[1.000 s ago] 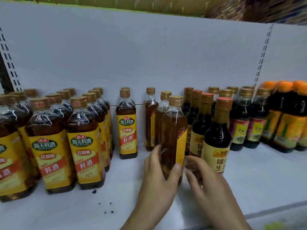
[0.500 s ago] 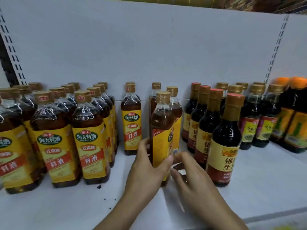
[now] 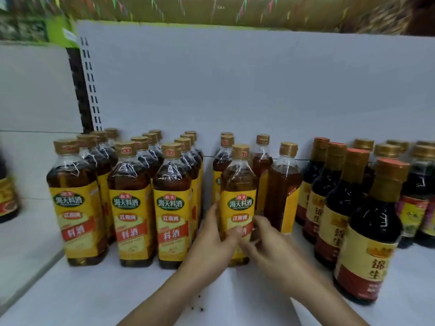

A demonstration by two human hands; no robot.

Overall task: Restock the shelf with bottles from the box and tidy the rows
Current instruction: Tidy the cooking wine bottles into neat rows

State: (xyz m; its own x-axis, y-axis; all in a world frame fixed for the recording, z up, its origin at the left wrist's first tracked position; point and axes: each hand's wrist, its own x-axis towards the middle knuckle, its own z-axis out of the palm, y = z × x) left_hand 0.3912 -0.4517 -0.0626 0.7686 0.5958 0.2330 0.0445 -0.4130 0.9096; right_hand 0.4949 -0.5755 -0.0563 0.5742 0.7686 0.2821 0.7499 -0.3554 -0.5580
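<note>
On the white shelf (image 3: 70, 297), left hand (image 3: 211, 241) and right hand (image 3: 270, 245) gripping one upright yellow-labelled bottle (image 3: 239, 184), matching rows (image 3: 127, 208) beside.

Left hand (image 3: 211, 242) and right hand (image 3: 270, 249) reach forward side by side, fingers curled, gripping.

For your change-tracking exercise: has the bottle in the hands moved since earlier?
Yes: the held bottle shifted left, away from the front dark bottle, label now forward.

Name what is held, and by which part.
The left hand and right hand grip the front yellow-label bottle by its lower body, one each side.
</note>
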